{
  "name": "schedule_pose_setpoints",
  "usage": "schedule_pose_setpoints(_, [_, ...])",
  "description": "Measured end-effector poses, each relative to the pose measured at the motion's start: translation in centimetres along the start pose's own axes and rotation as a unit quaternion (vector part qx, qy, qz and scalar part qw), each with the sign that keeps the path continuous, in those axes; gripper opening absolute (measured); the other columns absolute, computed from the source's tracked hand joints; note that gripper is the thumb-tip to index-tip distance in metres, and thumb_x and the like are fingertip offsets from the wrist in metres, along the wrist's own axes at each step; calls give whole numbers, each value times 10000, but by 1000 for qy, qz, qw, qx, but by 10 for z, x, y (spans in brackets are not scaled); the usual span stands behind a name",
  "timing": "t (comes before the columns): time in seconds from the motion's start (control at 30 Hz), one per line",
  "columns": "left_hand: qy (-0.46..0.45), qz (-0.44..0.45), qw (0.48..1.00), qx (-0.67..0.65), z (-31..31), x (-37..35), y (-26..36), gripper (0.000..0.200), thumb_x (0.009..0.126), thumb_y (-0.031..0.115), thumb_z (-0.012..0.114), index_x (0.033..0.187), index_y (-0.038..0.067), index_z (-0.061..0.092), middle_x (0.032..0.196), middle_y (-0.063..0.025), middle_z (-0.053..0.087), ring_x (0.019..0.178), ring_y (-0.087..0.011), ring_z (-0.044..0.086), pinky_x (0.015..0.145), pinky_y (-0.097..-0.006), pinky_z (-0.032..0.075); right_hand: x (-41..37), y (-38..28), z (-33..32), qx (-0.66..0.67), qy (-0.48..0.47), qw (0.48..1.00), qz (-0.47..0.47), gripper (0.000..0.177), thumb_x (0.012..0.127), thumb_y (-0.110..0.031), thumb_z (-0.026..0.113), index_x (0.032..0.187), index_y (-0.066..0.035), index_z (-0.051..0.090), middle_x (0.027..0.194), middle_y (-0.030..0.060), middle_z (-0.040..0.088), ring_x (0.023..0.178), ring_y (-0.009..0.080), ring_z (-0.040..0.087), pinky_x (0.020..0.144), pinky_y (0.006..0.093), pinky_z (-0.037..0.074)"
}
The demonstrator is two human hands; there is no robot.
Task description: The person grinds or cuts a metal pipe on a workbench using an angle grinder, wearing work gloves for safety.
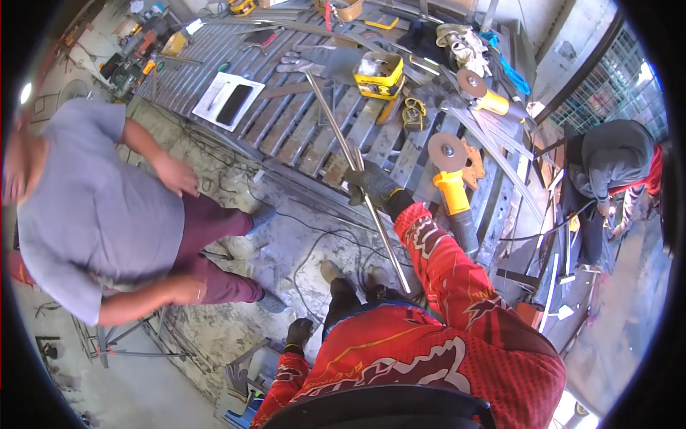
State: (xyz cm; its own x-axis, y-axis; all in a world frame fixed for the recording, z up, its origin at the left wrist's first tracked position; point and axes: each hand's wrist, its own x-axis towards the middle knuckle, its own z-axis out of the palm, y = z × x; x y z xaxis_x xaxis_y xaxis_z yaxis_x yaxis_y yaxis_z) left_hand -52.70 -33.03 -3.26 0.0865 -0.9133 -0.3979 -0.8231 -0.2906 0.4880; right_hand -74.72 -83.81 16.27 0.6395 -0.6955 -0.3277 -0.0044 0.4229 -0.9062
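Note:
My right hand, in a dark glove, is closed around thin shiny metal tubes near the front edge of the slatted metal workbench. They slant from above the bench down toward my feet. My left hand, also gloved, hangs low at my side with its fingers curled and nothing visible in it. Right of my right hand, a yellow angle grinder lies on the bench with its disc up. Behind it is a second angle grinder.
On the bench are a yellow box, a tape measure, and a black phone on white paper. A person in a grey shirt stands at left; another person bends over at right. Cables cross the floor.

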Motion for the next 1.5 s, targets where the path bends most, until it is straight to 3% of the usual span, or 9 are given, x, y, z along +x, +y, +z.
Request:
schedule_pose_setpoints(0.17, [-25, -296, 910, -290, -1, 3, 14, 263, 892, 310, 606, 967, 97, 739, 901, -151, 734, 822, -306, 709, 744, -417, 554, -2, -3, 1, 34, -14, 999, 11, 210, 940, -180, 662, 1030, -11, 575, 755, 93, 622, 566, 218, 640, 567, 392, 596])
schedule_pose_setpoints(0.23, [33, -77, 984, -154, 14, 4, -5, 334, 890, 371, 621, 990, 74, 735, 849, -146, 725, 757, -311, 706, 740, -402, 555, -4, -5, 3, 17, -11, 1000, 3, 207, 941, -181, 667, 1025, -11, 585, 757, 98, 628, 573, 229, 651, 574, 402, 601])
schedule_pose_setpoints(0.27, [-20, -237, 938, -250, -5, 9, 24, 324, 894, 351, 594, 976, 67, 727, 843, -163, 729, 761, -359, 701, 733, -432, 551, -5, -5, 3, 15, -14, 1000, 7, 207, 941, -181, 667, 1025, -11, 585, 757, 98, 628, 573, 229, 651, 574, 402, 601])
schedule_pose_setpoints(0.43, [2, 47, 998, 42, -6, 34, 29, 147, 885, 230, 585, 864, 112, 670, 935, -150, 688, 904, -376, 660, 749, -522, 514, -6, -11, 8, 12, 9, 1000, 11, 204, 936, -170, 695, 999, -3, 597, 757, 105, 635, 565, 238, 653, 541, 409, 593])
schedule_pose_setpoints(0.63, [48, 105, 990, 82, -17, 72, 51, 127, 851, 170, 589, 838, 106, 697, 842, -165, 681, 833, -383, 665, 758, -513, 516, 3, -5, 4, 19, -13, 1000, 14, 203, 928, -131, 707, 1042, -3, 599, 770, 91, 627, 602, 240, 658, 538, 424, 609])
schedule_pose_setpoints(0.83, [6, -216, 950, -224, -67, 122, 84, 517, 947, 460, 579, 1132, 0, 724, 1124, -260, 716, 1078, -378, 693, 929, -445, 521, 6, -5, -1, -33, -14, 999, 41, 342, 848, -12, 687, 1178, -5, 598, 853, 109, 622, 721, 250, 671, 550, 447, 622])
schedule_pose_setpoints(1.03, [179, -19, 934, -309, -132, 229, 92, 228, 960, 94, 610, 1151, -6, 683, 949, -75, 705, 832, -123, 642, 755, -287, 534, 39, 88, -42, -209, 14, 966, -153, 480, 794, -102, 761, 1243, -52, 599, 963, 117, 705, 790, 205, 694, 568, 376, 562])
schedule_pose_setpoints(1.1, [230, 106, 922, -293, -209, 265, 142, 230, 992, 102, 603, 1175, -28, 654, 1070, -80, 688, 912, -156, 641, 810, -312, 536, 37, 64, -16, -195, 41, 978, -65, 590, 869, -385, 794, 1281, -26, 573, 853, 82, 662, 690, 163, 652, 602, 332, 581])
schedule_pose_setpoints(1.5, [135, 508, 835, -161, -326, 441, 311, 326, 1027, 182, 558, 1249, -55, 586, 1144, -208, 647, 1014, -340, 627, 936, -398, 499, -9, -23, 44, -172, 154, 970, 83, 197, 763, -109, 692, 943, -49, 640, 699, 86, 672, 554, 202, 661, 471, 378, 530])
